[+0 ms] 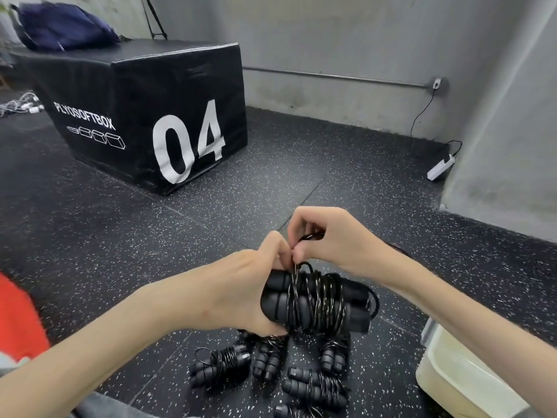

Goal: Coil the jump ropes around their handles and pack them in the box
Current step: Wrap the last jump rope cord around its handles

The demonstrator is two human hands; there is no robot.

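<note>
My left hand (250, 285) grips a pair of black jump rope handles (316, 303) with black cord wound several times around them, held above the floor at centre. Just above the bundle, my right hand (328, 236) pinches the loose end of the cord between thumb and fingertips. Below them, several coiled jump ropes (223, 366) lie on the speckled black floor. A white plastic box (464, 375) stands at the lower right, partly cut off by the frame.
A big black soft plyo box (144, 110) marked 04 stands at the back left with a dark blue bag (63, 25) on top. Grey walls run behind and to the right. A white power strip (440, 167) lies by the wall. Red cloth (18, 315) shows at the left edge.
</note>
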